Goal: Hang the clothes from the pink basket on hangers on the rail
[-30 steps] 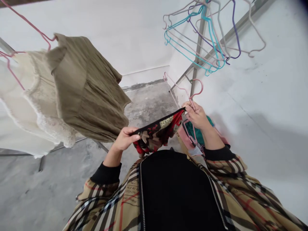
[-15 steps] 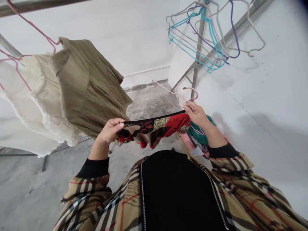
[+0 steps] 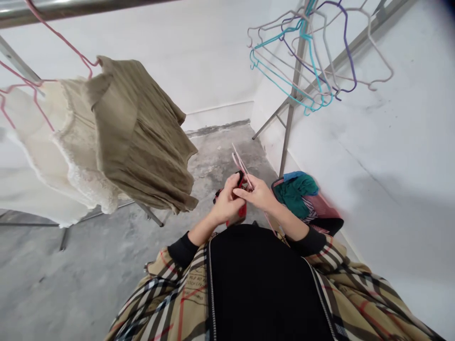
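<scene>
Both hands meet in front of my chest. My left hand [image 3: 224,204] is closed round a bunched red and black patterned cloth [image 3: 241,211], most of it hidden behind the fingers. My right hand [image 3: 259,194] pinches a thin pink wire hanger [image 3: 239,162] that sticks up and away from the hands, and its fingers also touch the cloth.
An olive garment [image 3: 142,137] and a cream lace one [image 3: 53,142] hang on pink hangers from a metal rail [image 3: 71,7] at the left. Several empty wire hangers [image 3: 305,61] hang on a rack at upper right. A pink basket [image 3: 320,208] of clothes stands by the white wall.
The cloth was stretched wide between my hands. Now the hands have come together and the cloth is bunched in the left one. The pink hanger has swung from the right to the middle.
</scene>
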Motion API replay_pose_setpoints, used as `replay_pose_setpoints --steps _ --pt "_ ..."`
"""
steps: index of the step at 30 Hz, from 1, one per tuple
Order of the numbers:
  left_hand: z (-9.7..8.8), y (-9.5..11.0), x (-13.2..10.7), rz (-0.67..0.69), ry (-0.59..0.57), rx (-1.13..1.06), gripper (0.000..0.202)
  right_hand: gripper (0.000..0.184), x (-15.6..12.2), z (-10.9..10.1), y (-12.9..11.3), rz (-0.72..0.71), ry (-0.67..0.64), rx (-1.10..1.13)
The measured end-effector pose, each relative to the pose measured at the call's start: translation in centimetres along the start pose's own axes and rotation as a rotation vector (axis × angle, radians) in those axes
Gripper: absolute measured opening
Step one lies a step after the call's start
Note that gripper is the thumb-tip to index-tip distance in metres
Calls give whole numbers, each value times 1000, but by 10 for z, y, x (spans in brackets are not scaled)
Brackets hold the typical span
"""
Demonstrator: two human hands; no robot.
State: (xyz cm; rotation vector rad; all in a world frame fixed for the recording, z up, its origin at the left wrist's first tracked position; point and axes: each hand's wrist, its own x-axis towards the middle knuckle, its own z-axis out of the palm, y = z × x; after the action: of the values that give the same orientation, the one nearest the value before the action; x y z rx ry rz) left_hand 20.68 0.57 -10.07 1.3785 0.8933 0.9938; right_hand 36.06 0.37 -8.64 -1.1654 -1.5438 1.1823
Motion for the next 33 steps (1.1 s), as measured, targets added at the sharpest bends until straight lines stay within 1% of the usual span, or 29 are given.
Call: replay_pose_setpoints --steps 2,3,6,7,9,12,14,17,19,22,24,27,30,33 --pt "6 -10 -5 40 -28 120 82 36 -1 2 1 -2 28 7" --pt "7 -14 -7 48 -51 131 84 33 -1 0 0 -7 44 6" --pt "5 -24 -12 45 -119 41 84 33 -1 -7 -6 -36 67 -12" --pt "4 -28 -12 43 -111 25 82 33 -2 -10 -10 -47 69 -17" --pt "3 -38 -11 30 -35 54 74 33 -4 -14 -20 -66 64 -12" --pt "2 -60 -7 -23 99 188 63 34 -7 -21 -37 -100 56 2" --pt "1 -75 -3 -79 146 304 61 36 -10 -24 -46 -127 52 7" --pt "0 -91 1 -165 131 421 58 37 -14 -28 -55 -135 42 56" --pt "1 -97 2 -196 94 429 49 37 -16 -29 -58 -128 56 101" --pt "-1 -102 2 -231 100 410 30 36 -18 -32 -60 -122 115 126" --pt "-6 -103 1 -269 134 385 26 37 -20 -38 -59 -120 166 119" --pt "-18 -103 -2 -344 199 302 25 39 -23 -51 -54 -137 270 87" --pt "-31 -95 -6 -420 264 148 19 38 -29 -65 -45 -146 360 27" --pt "-40 -77 -8 -466 283 -49 19 35 -35 -75 -32 -128 392 -51"
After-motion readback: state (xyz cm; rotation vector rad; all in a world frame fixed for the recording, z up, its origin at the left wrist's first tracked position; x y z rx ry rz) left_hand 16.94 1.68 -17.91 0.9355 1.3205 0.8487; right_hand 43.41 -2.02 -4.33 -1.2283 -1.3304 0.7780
